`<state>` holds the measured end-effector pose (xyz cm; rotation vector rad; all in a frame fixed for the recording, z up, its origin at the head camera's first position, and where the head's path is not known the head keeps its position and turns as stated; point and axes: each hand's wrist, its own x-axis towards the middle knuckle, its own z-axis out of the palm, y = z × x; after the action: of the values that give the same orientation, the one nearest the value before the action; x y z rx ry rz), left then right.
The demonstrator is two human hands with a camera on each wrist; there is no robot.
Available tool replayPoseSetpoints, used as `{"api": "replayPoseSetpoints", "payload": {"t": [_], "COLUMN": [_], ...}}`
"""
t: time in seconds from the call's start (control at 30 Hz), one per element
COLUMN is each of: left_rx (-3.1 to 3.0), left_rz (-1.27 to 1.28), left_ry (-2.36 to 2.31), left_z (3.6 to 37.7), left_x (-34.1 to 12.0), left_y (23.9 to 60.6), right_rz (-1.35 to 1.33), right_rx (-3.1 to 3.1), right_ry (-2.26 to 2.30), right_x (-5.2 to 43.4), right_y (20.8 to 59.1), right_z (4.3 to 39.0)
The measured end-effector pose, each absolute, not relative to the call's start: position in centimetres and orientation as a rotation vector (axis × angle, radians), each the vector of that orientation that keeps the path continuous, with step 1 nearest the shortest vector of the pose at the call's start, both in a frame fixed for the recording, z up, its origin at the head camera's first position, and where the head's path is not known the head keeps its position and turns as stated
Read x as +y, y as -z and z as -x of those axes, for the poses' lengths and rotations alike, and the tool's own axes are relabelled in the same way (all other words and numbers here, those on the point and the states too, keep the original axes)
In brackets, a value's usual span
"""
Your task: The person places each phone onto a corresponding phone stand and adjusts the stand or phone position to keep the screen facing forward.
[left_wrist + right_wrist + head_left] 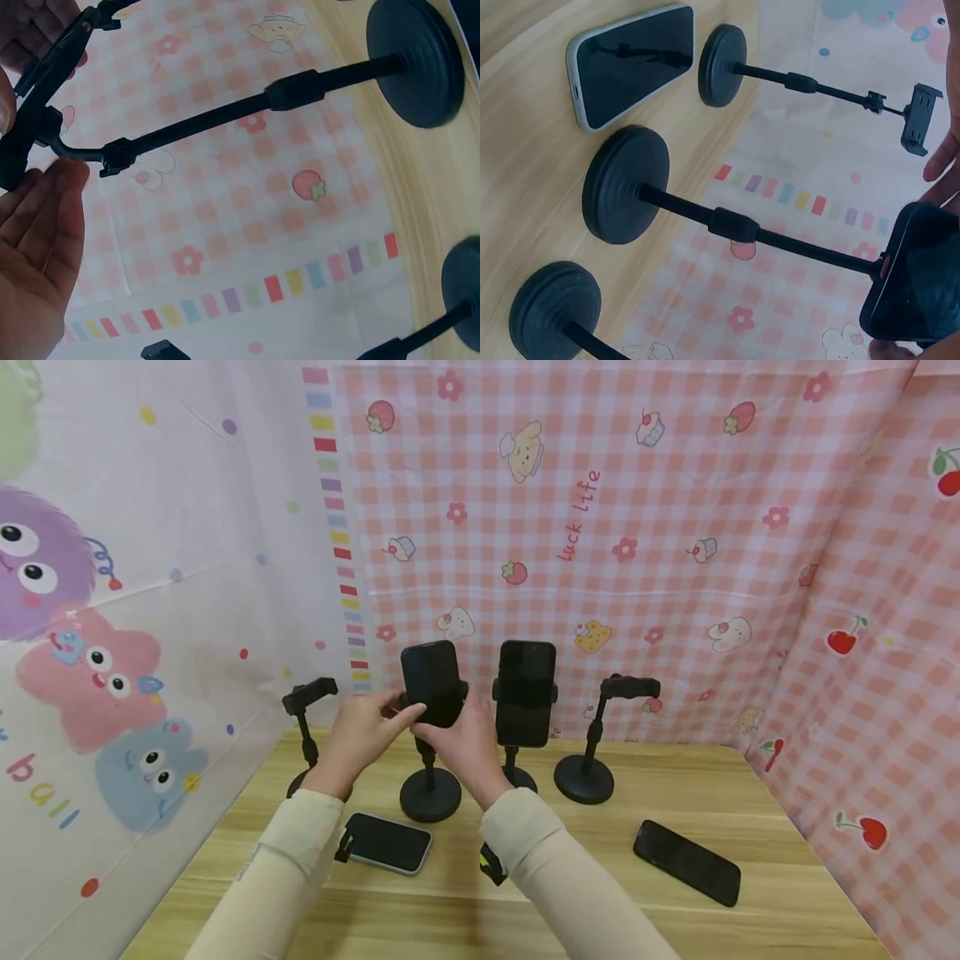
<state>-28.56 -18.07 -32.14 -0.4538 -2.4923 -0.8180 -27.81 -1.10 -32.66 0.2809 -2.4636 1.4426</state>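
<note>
Left hand (365, 731) and right hand (470, 735) grip the phone (433, 677) from nine and four o'clock; fingertips behind are partly hidden, so what they press is unclear. The phone leans slightly toward eleven atop its stand (430, 797): best squared up evenly, without jostling the second phone (527, 693) at three o'clock.

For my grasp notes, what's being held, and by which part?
The phone on the second stand from the left: left grip and right grip hold its lower sides.

Cream sleeves (592, 897), thick cuffs (521, 828)
</note>
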Motion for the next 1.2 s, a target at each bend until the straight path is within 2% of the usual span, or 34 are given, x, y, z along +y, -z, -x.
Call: {"api": "replayPoseSetpoints", "payload": {"t": [0.4,1.2], "left_rx": [-2.571,-2.539], "left_rz": [0.415,0.305], "left_ry": [1.143,1.108], "left_z": [29.2,30.0], "left_x": [-18.6,-18.1], "left_y": [32.1,32.9], "right_rz": [-0.268,-0.250], "right_rx": [-2.328,-2.335], "right_ry": [-1.513,-1.384], "right_x": [-0.7,-1.5], "right_y": [31.9,32.5], "right_z": [28.4,28.9]}}
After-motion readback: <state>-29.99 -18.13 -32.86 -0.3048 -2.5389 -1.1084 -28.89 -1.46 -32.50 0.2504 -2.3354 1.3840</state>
